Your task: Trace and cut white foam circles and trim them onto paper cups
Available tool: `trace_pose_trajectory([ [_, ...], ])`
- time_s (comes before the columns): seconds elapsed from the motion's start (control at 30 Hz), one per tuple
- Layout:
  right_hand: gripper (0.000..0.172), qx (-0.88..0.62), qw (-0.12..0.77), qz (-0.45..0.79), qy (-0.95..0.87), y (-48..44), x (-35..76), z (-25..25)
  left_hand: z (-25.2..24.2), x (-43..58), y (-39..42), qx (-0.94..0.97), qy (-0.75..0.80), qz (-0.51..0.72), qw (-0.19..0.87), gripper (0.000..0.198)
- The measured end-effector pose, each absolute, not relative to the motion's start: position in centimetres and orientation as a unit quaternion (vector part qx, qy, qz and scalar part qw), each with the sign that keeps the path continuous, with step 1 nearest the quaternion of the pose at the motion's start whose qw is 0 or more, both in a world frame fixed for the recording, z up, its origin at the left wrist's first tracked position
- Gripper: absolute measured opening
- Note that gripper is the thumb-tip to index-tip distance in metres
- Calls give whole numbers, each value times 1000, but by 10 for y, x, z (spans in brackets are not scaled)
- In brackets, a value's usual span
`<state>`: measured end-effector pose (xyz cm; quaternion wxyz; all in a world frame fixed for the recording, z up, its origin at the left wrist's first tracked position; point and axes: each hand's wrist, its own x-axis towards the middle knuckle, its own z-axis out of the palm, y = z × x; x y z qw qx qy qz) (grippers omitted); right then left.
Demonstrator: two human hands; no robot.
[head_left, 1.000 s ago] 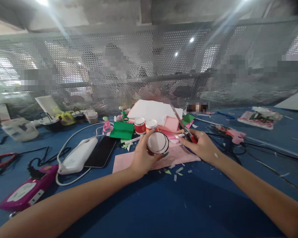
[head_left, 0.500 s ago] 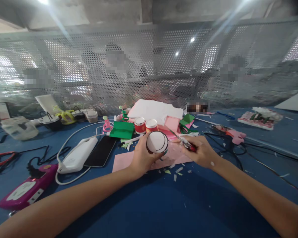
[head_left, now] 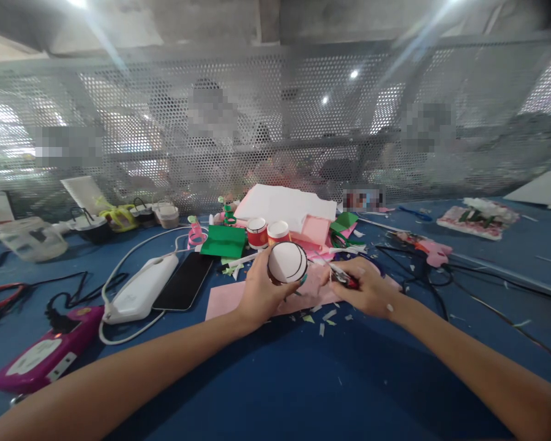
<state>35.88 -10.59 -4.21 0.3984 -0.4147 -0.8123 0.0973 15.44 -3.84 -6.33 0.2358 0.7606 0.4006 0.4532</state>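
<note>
My left hand (head_left: pixel 262 289) is closed around a small round tub (head_left: pixel 286 263). Its flat white face, ringed by dark lines, is turned towards me; the tub's side is mostly hidden. Just to its right, my right hand (head_left: pixel 370 288) grips red-handled scissors (head_left: pixel 345 277), their metal part pointing left, apart from the tub. Fingers cover much of the handles. Beneath both hands lies a pink paper sheet (head_left: pixel 224 299), with paper scraps (head_left: pixel 322 329) along its front edge. Behind the tub stand two red-and-white cups (head_left: pixel 257 234).
Left of the hands are a folded green paper (head_left: pixel 223 241), a black phone (head_left: pixel 185 283), a white power bank (head_left: pixel 142 288) with a looping cable, and a purple power strip (head_left: pixel 46 352). A pink glue gun (head_left: pixel 435 252) rests among cords at right. A perforated metal panel (head_left: pixel 298 122) stands behind.
The scissors have tipped lower and drawn in towards my right hand, so less blade shows. My left hand keeps its hold on the tub. The whole view has shifted slightly.
</note>
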Motion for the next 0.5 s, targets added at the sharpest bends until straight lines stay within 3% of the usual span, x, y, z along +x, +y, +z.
trace_pose_trajectory([
  [0.23,19,-431,397,113,-802,-106,360,-44,-69,153,-33,764,381,468,228,81],
  [0.37,18,-464,441,105,-761,-106,358,-42,-73,152,-29,763,377,470,232,85],
  [0.5,28,-539,470,88,-693,-104,354,-38,-72,153,-32,751,358,482,277,90],
])
